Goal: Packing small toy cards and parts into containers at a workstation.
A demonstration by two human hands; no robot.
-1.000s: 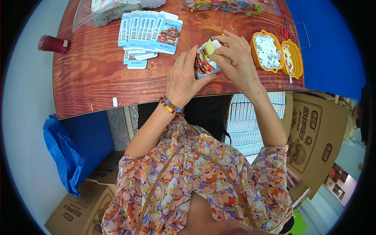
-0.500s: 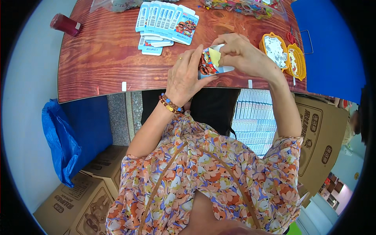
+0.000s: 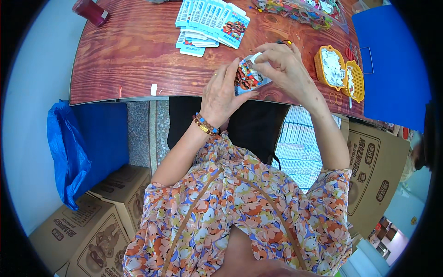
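Both hands are up at the near edge of the wooden table (image 3: 138,51), working one small packet (image 3: 248,76) between them. My left hand (image 3: 224,92) cups the packet from the side and below, fingers curled around its printed cartoon face; my right hand (image 3: 284,69) pinches its upper end, fingertips bunched at the white flap there. So both are grasping the same packet, which sits just above the table edge, held clear of the surface as far as I can tell. Whether that top end is being opened, filled or closed I cannot tell; the fingers cover it. Farther out on the table lies a fanned stack of flat light-blue packets (image 3: 210,21) of the same print, which I judge to be either waiting stock or finished pieces; the view does not settle it. To the right stand two small yellow baskets (image 3: 339,69) with small pale items inside, and past them a clear bag of colourful small pieces (image 3: 304,9). A dark red cylinder (image 3: 90,10) stands at the far left corner. Below the table, cardboard boxes (image 3: 374,157) hold upright rows of more light-blue packets, so my judgement is that plenty of the batch remains.
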